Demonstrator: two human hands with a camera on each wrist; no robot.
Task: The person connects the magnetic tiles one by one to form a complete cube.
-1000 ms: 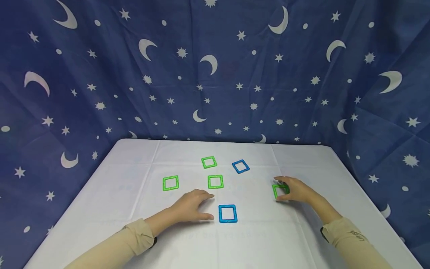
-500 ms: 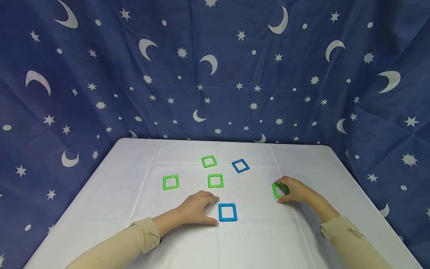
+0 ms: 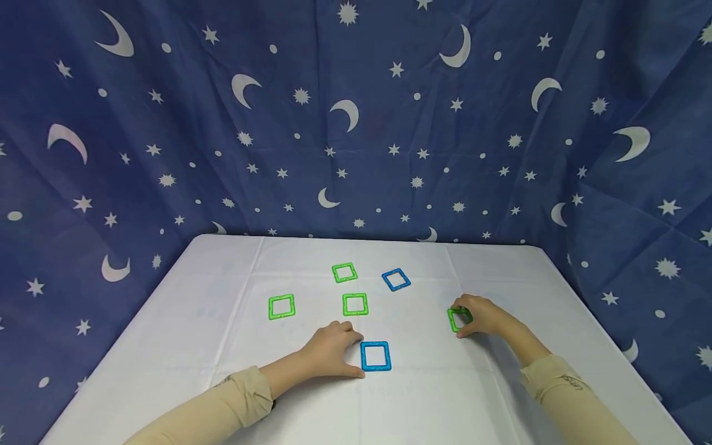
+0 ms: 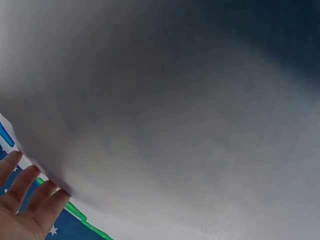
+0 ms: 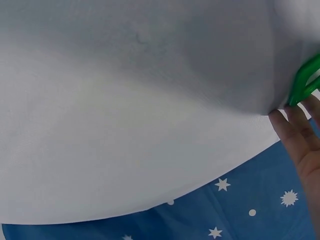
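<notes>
My right hand [image 3: 483, 314] pinches a green square magnetic tile [image 3: 452, 320] at the right of the white table, fingers at its far edge and thumb at its near edge. In the right wrist view part of that green tile [image 5: 300, 85] shows by the fingertips. My left hand [image 3: 329, 351] reaches to a blue square magnetic tile [image 3: 376, 368] at the front middle. Its fingertips are right at the tile's far left corner, and the thumb tip is by the near left corner. The left wrist view shows the left hand [image 4: 27, 205] with its fingers extended over the cloth.
Behind the blue tile lies a green tile [image 3: 355, 313], with another green tile [image 3: 345, 280] farther back. A third green tile [image 3: 282, 316] lies to the left. A turned blue tile [image 3: 387, 280] lies at the back right. A blue star-patterned curtain [image 3: 356, 154] borders the white table [image 3: 222, 272].
My left hand has moved right, up to the front blue tile. The right hand's fingers and thumb have closed in on the green tile. The head view has tilted slightly.
</notes>
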